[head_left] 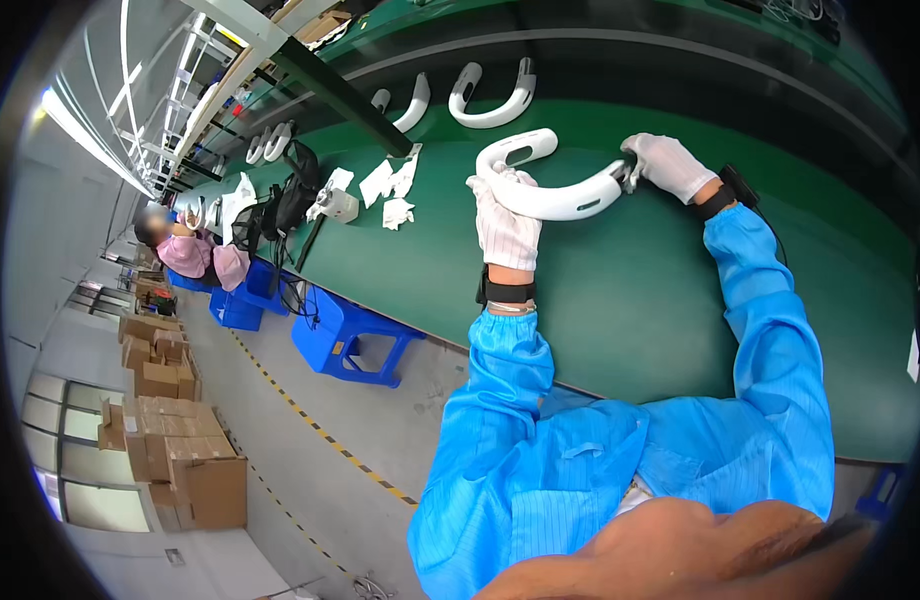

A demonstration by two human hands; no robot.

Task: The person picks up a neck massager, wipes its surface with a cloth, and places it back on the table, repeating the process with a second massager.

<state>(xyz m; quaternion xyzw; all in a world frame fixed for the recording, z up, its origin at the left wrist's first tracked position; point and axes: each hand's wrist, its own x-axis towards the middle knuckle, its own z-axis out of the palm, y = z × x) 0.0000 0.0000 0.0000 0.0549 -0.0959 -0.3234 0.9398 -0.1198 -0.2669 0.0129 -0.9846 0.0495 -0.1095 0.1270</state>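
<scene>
A white U-shaped neck fan (570,203) is held up over the green table in front of me. My left hand (510,228), in a white glove, is closed around its curved left part. At the fan's right end, my right hand (670,166), also gloved, has its fingers pinched together on the tip. That tip shows a dark, metallic-looking part, and the fingers hide the detail there. Behind the held fan lies another white U-shaped neck fan (493,117), with a further white curved piece (417,105) to its left, partly behind a post.
The green table (640,310) bears torn white paper (398,213), a white roll (340,206) and a black bag (298,185) on the left. A dark green post (345,95) rises at the back. Blue stools (345,335) stand left; a person in pink (185,255) sits farther along.
</scene>
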